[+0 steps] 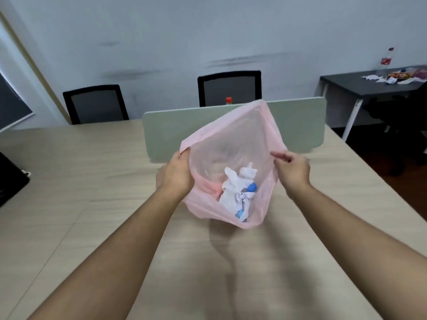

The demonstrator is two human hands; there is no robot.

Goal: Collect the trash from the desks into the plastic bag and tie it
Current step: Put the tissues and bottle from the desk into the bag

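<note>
We hold the thin pink plastic bag [233, 144] open, left hand [176, 174] and right hand [293, 169] pinching its rim; more trash [392, 78] waits far right, so next we carry it there.

The plastic bag [233, 144] is translucent pink; inside it, white crumpled tissues [233, 188] and a blue piece [251, 187] — the desk [92, 181] is pale wood-grain, its divider [175, 130] grey-green.
</note>
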